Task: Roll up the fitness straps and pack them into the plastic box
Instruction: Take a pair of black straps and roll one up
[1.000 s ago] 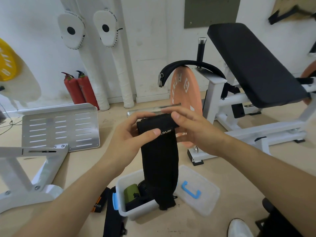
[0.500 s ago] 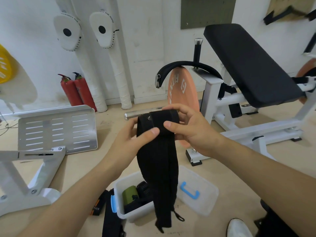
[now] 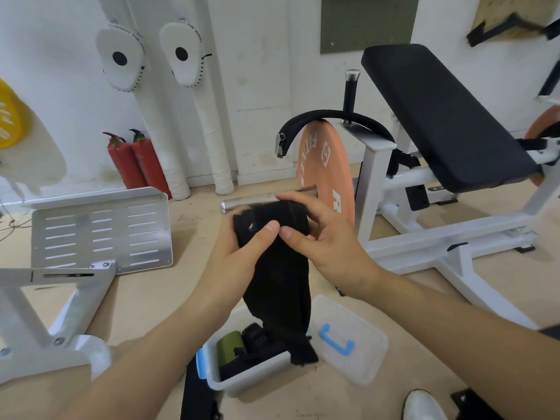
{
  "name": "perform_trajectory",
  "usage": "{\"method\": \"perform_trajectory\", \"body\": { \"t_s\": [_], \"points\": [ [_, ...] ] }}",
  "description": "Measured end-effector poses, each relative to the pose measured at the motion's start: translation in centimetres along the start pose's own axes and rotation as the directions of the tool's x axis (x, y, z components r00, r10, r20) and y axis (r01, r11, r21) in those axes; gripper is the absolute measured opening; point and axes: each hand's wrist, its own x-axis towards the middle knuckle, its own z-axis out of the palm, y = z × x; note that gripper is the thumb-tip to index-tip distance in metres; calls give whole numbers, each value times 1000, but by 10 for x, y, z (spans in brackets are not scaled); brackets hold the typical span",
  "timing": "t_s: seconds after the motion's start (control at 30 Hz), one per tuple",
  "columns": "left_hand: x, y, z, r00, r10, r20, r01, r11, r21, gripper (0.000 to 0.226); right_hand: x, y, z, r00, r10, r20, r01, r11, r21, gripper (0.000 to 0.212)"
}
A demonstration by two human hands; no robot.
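A wide black fitness strap (image 3: 278, 286) hangs in mid-air in front of me, its top end partly rolled. My left hand (image 3: 239, 262) grips the roll from the left with the thumb across its front. My right hand (image 3: 321, 237) pinches the roll from the right, fingers over the top. The strap's loose tail dangles down over the open white plastic box (image 3: 251, 380) on the floor. Inside the box lie a green rolled strap (image 3: 229, 348) and a black rolled strap (image 3: 254, 336).
The box's clear lid (image 3: 348, 341) with a blue handle lies right of the box. Another black strap (image 3: 195, 392) lies on the floor left of it. A white bench frame (image 3: 448, 244), an orange weight plate (image 3: 325, 174) and a metal footplate (image 3: 100, 231) surround the spot.
The roll at the strap's top has grown and the hanging tail is shorter, its end lifted to the box's rim. Both hands have kept hold of it.
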Motion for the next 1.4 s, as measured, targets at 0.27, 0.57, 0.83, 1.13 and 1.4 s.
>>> {"method": "perform_trajectory", "body": {
  "t_s": [0.27,0.57,0.83,1.13,1.4],
  "points": [
    [-7,3,8,987,157,29,-159,985,67,46,-3,-3,11,968,196,155,-238,913,331,45],
    [-2,4,-9,975,166,146,-186,974,134,41,-3,-10,-1,941,264,211,-309,926,215,30],
    [-1,3,-18,930,286,230,-346,893,287,44,-3,-15,-4,897,397,194,-433,877,206,43],
    [-2,1,-13,935,208,288,-278,933,229,52,0,-15,-3,903,388,182,-426,860,282,35],
    [3,4,-19,966,164,200,-191,974,125,41,3,-16,-14,947,271,173,-313,899,307,45]
  ]
}}
